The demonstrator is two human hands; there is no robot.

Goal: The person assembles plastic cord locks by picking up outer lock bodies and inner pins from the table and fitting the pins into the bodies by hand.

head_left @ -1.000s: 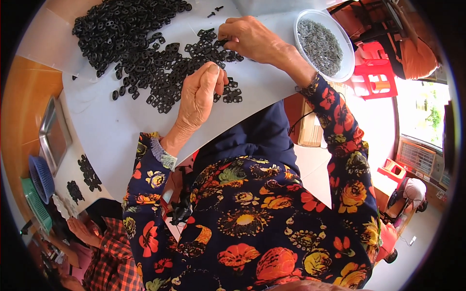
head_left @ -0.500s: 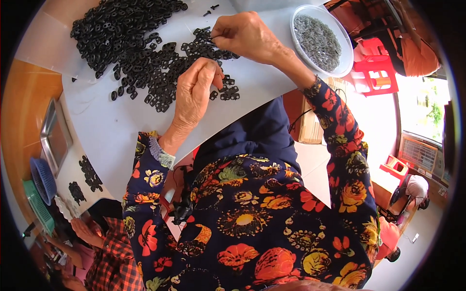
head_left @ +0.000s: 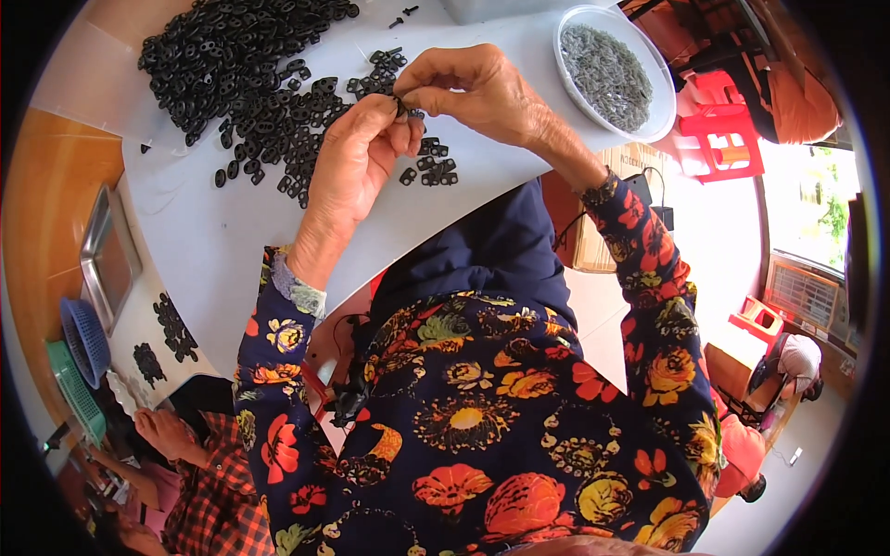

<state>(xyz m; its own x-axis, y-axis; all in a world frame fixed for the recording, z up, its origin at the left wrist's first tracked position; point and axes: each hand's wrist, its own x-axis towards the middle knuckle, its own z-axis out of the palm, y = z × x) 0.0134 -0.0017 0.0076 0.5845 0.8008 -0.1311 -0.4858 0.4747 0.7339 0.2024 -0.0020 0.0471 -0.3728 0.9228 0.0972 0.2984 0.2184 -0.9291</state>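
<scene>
Fingertip to fingertip over a pale tabletop, a person in a flowered shirt grasps a small black part between two bare hands. The fingers of the left hand pinch it from the near left, while those of the right hand pinch it from the right; neither hand is clearly nearer. The fingers largely hide the part, so its long axis cannot be told. A heap of black pieces spreads at far left, a small cluster of black plates lies just right of the left hand, and a round tub of clear bits stands at far right.
</scene>
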